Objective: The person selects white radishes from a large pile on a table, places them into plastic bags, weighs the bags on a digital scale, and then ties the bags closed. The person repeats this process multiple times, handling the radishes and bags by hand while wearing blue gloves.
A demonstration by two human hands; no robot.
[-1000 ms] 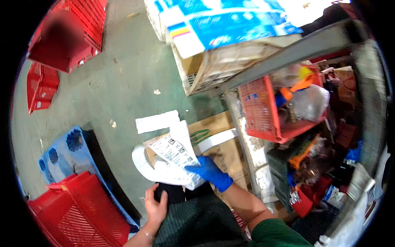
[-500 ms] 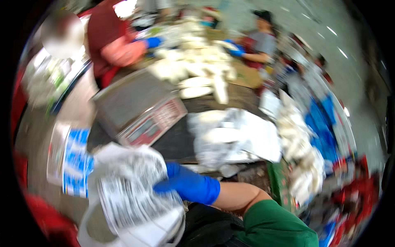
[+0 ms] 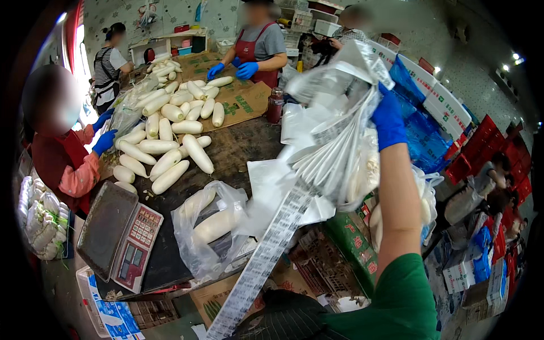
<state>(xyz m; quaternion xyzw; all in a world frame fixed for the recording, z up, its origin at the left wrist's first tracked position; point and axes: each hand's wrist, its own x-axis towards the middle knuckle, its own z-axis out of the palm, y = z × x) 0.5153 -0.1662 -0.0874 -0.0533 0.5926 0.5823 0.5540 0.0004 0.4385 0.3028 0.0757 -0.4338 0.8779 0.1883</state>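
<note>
My right hand (image 3: pixel 389 122), in a blue glove, is raised over the right side of the table. It is closed on the top of a bunched strip of printed labels (image 3: pixel 286 226), whose long tail hangs toward the table's front edge. White backing sheets and clear film are gathered in the same bunch. Left of the strip, a clear plastic bag (image 3: pixel 184 235) with white radishes (image 3: pixel 215 225) in it lies on the dark table (image 3: pixel 238 136). More white radishes are piled farther back. My left hand is out of view.
A scale (image 3: pixel 133 241) with a metal pan stands at the front left. Two co-workers in blue gloves work at the pile, one left and one at the back. A dark bottle (image 3: pixel 275 106) stands near flat cardboard (image 3: pixel 246 102). A green carton (image 3: pixel 354 246) sits at the front right.
My right hand has swung from the lower middle up to the right with the labels, which now hang as a long strip. The view has turned, bringing the radish pile to the left.
</note>
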